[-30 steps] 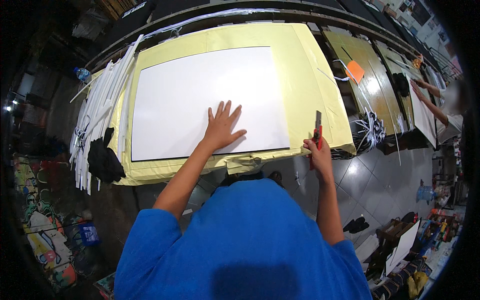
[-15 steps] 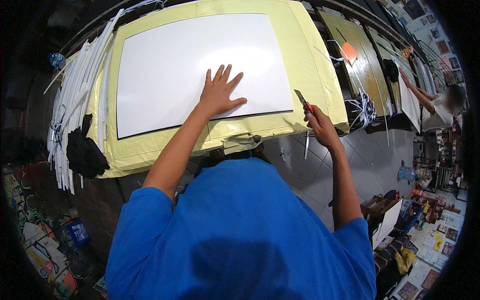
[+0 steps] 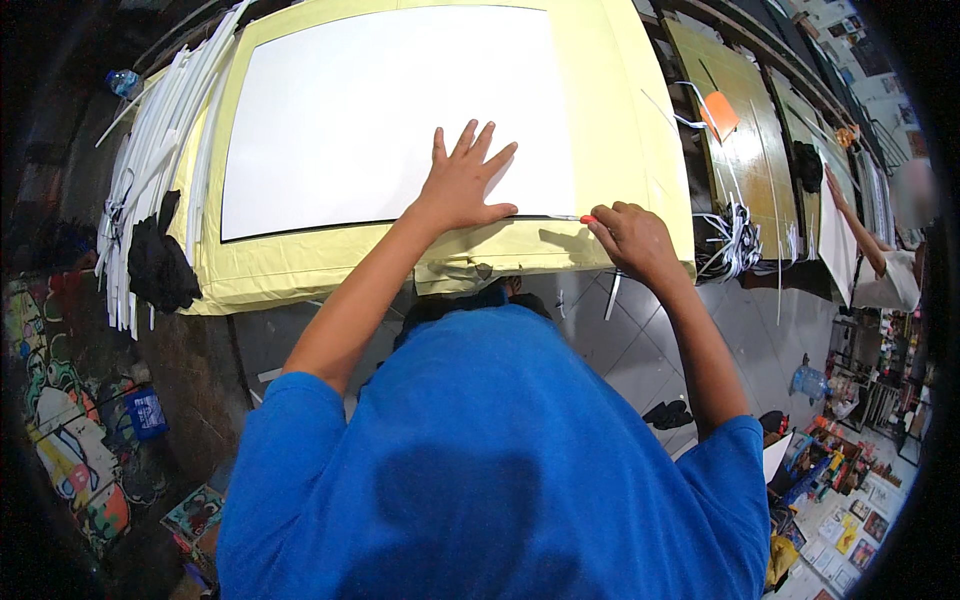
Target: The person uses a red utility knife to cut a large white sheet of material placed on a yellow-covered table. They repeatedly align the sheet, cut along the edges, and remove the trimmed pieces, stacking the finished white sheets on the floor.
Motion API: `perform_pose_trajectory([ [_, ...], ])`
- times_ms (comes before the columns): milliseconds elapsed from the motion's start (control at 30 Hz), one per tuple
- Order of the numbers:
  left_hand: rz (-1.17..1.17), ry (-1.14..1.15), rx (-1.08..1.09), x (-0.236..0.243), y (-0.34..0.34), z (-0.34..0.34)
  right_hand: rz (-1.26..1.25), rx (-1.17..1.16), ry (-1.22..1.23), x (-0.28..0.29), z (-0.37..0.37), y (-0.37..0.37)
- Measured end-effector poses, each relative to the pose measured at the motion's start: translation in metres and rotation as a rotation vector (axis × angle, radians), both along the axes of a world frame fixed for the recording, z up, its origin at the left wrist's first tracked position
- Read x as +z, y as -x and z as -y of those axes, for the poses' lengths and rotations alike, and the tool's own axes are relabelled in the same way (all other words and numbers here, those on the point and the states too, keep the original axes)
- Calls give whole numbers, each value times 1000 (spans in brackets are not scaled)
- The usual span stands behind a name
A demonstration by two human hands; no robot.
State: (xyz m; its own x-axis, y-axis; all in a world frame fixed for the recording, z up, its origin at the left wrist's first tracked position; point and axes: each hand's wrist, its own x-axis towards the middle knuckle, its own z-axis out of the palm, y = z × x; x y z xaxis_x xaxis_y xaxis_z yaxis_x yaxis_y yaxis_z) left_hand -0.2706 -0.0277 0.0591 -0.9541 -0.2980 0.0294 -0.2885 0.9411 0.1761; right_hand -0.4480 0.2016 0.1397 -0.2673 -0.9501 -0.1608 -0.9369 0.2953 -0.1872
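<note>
A large white board (image 3: 380, 110) with a dark edge lies flat on the yellow-covered table (image 3: 630, 110). Fingers spread, my left hand (image 3: 460, 185) rests flat on the board near its front edge. My right hand (image 3: 635, 240) is closed around the red handle of a utility knife (image 3: 588, 218). The knife is held low and level, its blade pointing left along the board's front edge, by the right corner. Whether the blade touches the board I cannot tell.
Long white strips (image 3: 165, 150) are stacked at the left, with a black cloth (image 3: 162, 265) over them. Past the table's right side are an orange piece (image 3: 719, 115) and a tangle of strips (image 3: 735, 240). Another person (image 3: 885, 275) handles a white panel at the far right.
My right hand has brought the knife down from above the table to the board's front right corner, turning the blade leftward. My left hand has shifted slightly right and stays spread on the board.
</note>
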Motion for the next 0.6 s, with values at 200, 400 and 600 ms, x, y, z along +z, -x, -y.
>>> perform_pose_trajectory([
  [200,59,7,37,-7,2,-13,34,14,14,-10,-6,7],
  [400,60,16,25,-5,2,-14,49,21,-1,-15,0,3],
  [600,38,6,13,-7,1,-13,19,39,-3,-20,6,-1],
])
